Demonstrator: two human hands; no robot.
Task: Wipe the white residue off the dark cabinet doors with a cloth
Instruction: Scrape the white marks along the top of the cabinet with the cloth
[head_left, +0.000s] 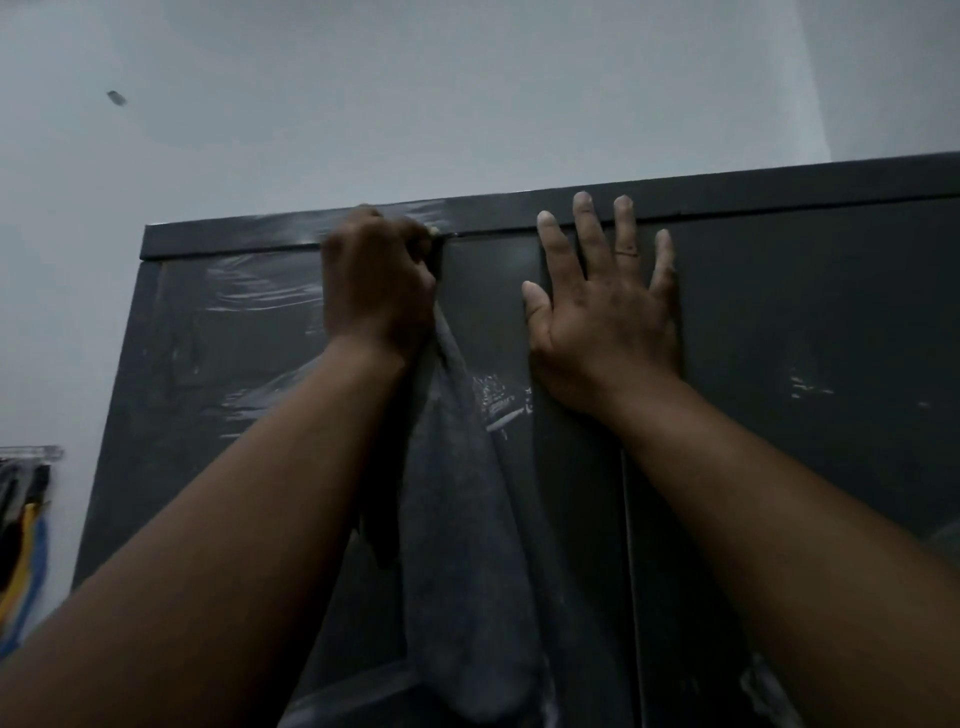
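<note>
Left hand fisted around grey cloth at cabinet door top; right hand flat, fingers spread.

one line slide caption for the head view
Left hand grips grey cloth at dark cabinet top; right hand flat on door.

Single view, head-worn, wide-angle. Camera sits below the cabinet's top rail and faces forward and tilted upward at it; pale wall above the rail fills the upper third of frame. Close range: both forearms enter from the bottom corners and reach up to the rail. Cabinet's left edge lies well left of centre; its right side runs out of frame. No second view to compare.
</note>
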